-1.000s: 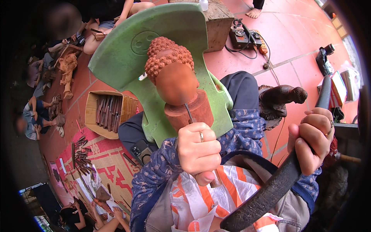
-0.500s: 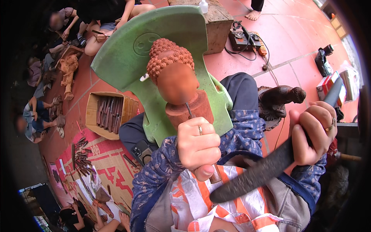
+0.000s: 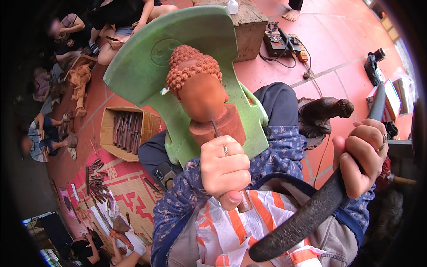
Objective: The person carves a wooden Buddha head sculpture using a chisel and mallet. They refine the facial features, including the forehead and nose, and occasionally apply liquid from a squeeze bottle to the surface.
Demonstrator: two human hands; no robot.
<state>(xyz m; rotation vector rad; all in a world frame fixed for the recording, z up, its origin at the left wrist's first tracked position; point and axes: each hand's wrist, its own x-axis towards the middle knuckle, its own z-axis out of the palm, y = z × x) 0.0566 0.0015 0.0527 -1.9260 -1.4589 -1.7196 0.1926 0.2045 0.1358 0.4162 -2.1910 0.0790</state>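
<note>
A black box (corded) sits on tiles.

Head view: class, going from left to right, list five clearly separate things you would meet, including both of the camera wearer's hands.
Carved orange-brown figure → cardboard box → left hand → black electrical box → right hand.

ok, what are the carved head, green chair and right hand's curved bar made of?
Carved head: probably wood, matt and unvarnished-looking; reddish-brown, crisp cut curls.
Green chair: likely moulded plastic, faintly glossy, scuffed; thin one-piece shell with a raised or pressed circle.
Curved bar in the right hand: unclear, maybe dense wood or horn; black, pitted, slight sheen.
</note>
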